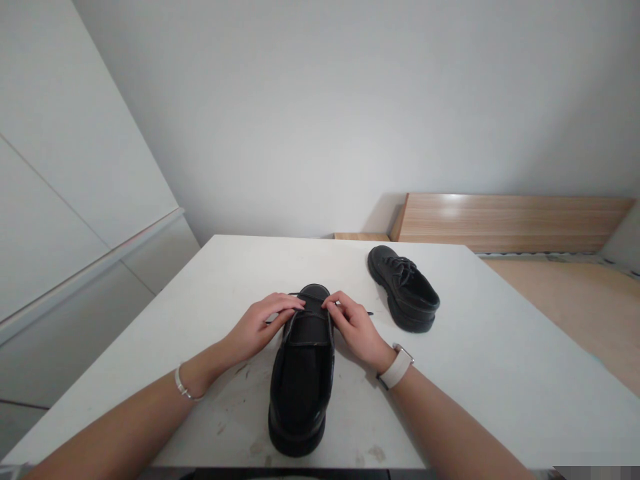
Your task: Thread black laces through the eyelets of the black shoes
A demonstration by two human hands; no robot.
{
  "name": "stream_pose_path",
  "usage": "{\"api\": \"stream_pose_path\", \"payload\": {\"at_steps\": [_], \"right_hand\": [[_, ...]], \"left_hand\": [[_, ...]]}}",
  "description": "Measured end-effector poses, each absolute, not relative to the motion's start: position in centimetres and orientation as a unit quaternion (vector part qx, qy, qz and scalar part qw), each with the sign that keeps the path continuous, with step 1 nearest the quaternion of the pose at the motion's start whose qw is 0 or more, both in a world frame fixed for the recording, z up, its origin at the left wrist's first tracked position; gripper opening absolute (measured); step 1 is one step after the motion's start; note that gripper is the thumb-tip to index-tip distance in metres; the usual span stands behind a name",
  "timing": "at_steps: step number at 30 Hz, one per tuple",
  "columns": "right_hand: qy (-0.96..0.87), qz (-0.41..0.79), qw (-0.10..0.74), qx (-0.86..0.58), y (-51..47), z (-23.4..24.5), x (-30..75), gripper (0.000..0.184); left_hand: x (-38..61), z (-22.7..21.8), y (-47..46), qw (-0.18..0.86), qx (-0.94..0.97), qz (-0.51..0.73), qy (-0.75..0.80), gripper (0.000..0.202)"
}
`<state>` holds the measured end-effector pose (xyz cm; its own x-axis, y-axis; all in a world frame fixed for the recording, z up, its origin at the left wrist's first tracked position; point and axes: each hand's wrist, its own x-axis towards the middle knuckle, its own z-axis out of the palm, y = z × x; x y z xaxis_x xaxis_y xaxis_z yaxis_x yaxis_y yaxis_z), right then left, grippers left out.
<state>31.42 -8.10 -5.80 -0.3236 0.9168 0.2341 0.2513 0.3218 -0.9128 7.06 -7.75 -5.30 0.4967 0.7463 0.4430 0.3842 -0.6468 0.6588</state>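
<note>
Nearest the camera, two bare forearms reach in over the white table (500, 373), the left with a thin bracelet (183, 388) at the wrist, the right with a white-strapped watch (397, 365). Between them stands a black leather shoe (303, 380), heel at the near table edge, toe pointing away, upright on its thick sole and open along the top.

The work in hand looks like lacing at the front of this shoe. The left hand (260, 327) and right hand (353, 328) sit on either side of the vamp, each with thumb and forefinger drawn narrow and pinched on the black lace (313, 312), which runs across the shoe near the toe. One loose lace tip lies on the table just past the right hand. As a judgement, drawing the lace further would call for an even pull from both sides while the shoe stays flat, since nothing else holds it down. Whether the lace passes through eyelets here cannot be told.

Farther off, to the right and well apart, the second black shoe (405, 288) lies already laced, toe away. Beyond the table lean pale wooden boards (500, 220) against a plain grey wall
</note>
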Motion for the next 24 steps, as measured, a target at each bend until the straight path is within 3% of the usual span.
{"api": "stream_pose_path", "payload": {"at_steps": [24], "right_hand": [[-0.704, 0.408, 0.405, -0.419, -8.21, -5.54, 31.41, 0.032]], "left_hand": [[6.90, -5.62, -7.65, 0.252, 0.827, 0.366, 0.345, 0.026]]}}
